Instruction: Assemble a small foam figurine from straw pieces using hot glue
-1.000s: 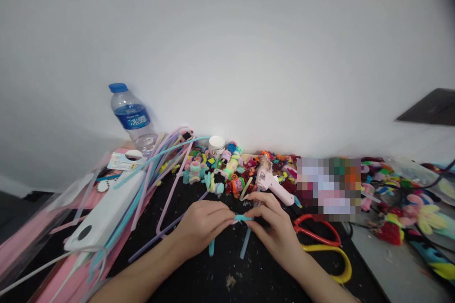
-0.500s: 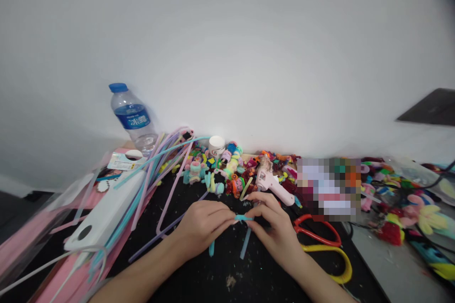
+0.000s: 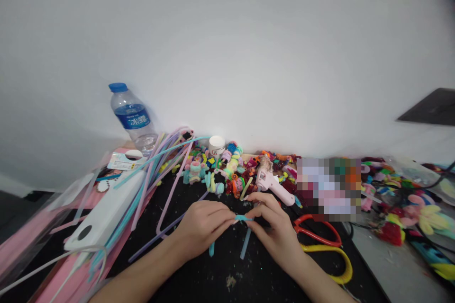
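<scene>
A short light-blue pipe cleaner [image 3: 243, 218] stretches between my two hands above the black work surface. Its left end sits in the pinched fingertips of my left hand [image 3: 208, 225]. My right hand [image 3: 272, 225] pinches the other end between thumb and fingers. Below my left hand lies another blue pipe cleaner piece [image 3: 212, 249], partly hidden. A translucent glue stick [image 3: 245, 245] passes under my right hand. Just beyond that hand, a pale pink glue gun [image 3: 276, 187] rests on its side. Scissors with a red and a yellow handle loop [image 3: 344, 265] lie by my right wrist, their blades hidden.
Small colourful fuzzy figures [image 3: 195, 172] crowd the back edge along the wall. A white roll [image 3: 216, 146] stands among them. At left are long pastel pipe cleaners [image 3: 145, 194], a white power strip [image 3: 106, 213] with cables, and a water bottle [image 3: 133, 118]. Part of the right side is pixelated.
</scene>
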`<action>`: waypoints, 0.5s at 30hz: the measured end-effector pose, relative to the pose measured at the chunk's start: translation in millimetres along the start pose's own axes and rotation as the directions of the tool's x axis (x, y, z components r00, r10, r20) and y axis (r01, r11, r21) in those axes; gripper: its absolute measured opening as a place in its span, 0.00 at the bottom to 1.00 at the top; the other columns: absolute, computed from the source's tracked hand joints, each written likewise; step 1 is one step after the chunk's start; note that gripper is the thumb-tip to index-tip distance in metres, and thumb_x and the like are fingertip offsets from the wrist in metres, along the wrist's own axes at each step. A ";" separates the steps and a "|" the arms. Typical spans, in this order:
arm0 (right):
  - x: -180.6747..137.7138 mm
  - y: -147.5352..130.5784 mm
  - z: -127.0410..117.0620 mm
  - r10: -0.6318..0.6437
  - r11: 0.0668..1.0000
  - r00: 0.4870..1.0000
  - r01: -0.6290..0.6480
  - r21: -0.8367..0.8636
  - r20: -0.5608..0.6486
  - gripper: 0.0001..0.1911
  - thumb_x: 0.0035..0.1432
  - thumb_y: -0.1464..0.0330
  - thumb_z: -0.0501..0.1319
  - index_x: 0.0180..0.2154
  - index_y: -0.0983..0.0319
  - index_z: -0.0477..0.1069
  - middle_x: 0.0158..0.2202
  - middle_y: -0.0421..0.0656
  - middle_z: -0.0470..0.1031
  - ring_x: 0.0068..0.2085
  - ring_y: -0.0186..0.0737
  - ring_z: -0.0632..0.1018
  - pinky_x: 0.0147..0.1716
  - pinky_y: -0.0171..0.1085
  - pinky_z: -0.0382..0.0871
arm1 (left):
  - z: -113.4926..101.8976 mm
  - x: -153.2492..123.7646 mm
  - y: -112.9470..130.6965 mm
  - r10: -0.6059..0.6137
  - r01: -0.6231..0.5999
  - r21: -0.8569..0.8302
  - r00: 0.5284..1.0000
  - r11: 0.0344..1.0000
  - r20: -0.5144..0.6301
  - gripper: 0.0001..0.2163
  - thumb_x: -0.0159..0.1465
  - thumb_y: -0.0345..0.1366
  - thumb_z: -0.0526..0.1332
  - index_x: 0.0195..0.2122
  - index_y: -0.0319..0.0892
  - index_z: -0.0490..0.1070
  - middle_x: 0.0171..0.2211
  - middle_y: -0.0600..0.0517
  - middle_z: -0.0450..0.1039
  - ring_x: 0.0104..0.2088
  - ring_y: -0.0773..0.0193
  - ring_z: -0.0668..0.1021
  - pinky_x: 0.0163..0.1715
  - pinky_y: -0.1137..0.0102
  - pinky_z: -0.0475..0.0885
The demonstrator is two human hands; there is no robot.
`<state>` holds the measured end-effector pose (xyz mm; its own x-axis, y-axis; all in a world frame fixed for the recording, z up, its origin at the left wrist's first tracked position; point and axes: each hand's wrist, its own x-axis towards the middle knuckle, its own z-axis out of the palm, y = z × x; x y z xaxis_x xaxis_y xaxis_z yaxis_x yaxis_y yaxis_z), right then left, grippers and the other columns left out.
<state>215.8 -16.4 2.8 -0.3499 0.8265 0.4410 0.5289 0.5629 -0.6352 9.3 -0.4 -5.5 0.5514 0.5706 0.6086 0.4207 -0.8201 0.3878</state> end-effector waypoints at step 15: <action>-0.2 -1.1 0.6 -0.008 1.000 1.000 0.008 -0.003 -0.009 0.04 0.56 0.73 0.59 0.31 0.59 0.71 0.44 0.46 0.70 0.47 0.43 0.72 0.45 0.41 0.68 | 1.9 0.2 -0.2 -0.033 0.033 -0.023 0.999 0.999 0.001 0.05 0.63 0.29 0.57 0.35 0.39 0.72 0.29 0.50 0.77 0.29 0.66 0.77 0.30 0.73 0.72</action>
<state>214.9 -17.2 3.0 -0.3474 0.8219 0.4515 0.5286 0.5693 -0.6296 10.7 -0.1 -6.8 0.5376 0.5973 0.5951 0.4217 -0.8017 0.4237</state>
